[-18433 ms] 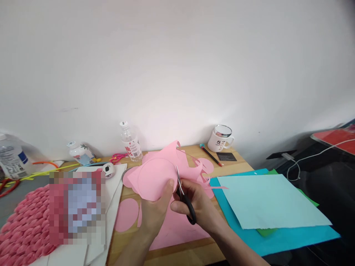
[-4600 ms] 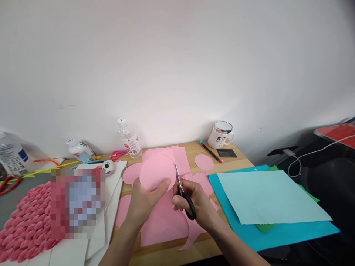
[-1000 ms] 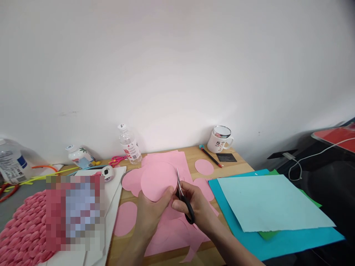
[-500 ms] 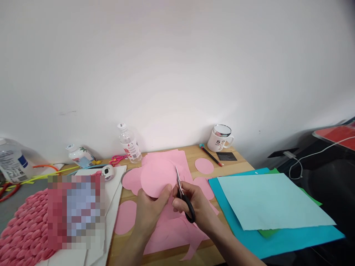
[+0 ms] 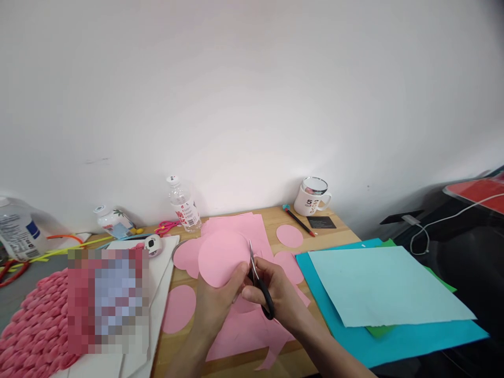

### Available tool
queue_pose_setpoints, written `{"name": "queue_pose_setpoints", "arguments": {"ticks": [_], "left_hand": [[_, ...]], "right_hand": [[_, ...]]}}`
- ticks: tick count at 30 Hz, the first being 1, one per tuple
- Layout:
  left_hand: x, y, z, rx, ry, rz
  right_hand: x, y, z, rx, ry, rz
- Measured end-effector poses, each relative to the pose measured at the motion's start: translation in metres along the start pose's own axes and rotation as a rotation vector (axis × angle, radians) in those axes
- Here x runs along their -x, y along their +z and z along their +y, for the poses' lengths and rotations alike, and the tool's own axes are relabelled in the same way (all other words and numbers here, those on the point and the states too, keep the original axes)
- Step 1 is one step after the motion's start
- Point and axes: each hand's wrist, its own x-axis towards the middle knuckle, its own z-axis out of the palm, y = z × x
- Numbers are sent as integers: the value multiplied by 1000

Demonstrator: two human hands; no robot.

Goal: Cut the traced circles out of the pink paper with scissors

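My left hand (image 5: 214,307) pinches the lower edge of a large pink paper circle (image 5: 222,257), held up above the wooden table (image 5: 271,218). My right hand (image 5: 281,299) grips black-handled scissors (image 5: 260,283), whose blades point up along the circle's right edge. Beneath both hands lie pink paper sheets and offcuts (image 5: 246,331). Smaller pink circles rest on the table at the left (image 5: 179,310) and at the back right (image 5: 290,235).
Light blue paper (image 5: 378,286) lies over a darker blue sheet (image 5: 397,341) on the right. A white mug (image 5: 313,197), a pen (image 5: 299,221), a plastic bottle (image 5: 184,205) and pink scissors (image 5: 167,226) stand along the wall. A pink knitted mat (image 5: 31,325) and white sheets (image 5: 161,273) occupy the left.
Long ago the circle still sat inside a larger pink sheet; now it is cut free. Over the last second my hands and the scissors barely shifted, the circle turning slightly.
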Motion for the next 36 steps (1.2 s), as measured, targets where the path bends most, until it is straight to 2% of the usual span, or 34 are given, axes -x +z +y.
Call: {"name": "queue_pose_setpoints", "arguments": {"ticks": [7,14,19,25,36], "left_hand": [[6,7,13,19,19,101],[4,4,12,-16,30,101],[1,2,7,-46,1,4],[7,8,15,-40,21,103],[8,7,17,-44,-12,76]], "right_hand": [[0,0,-1,36,15,3],[0,-2,0,45,27,0],[-1,-5,2,26,24,-22],[-2,-7,1,-3,28,-46],[-2,-8,0,16,47,-43]]}}
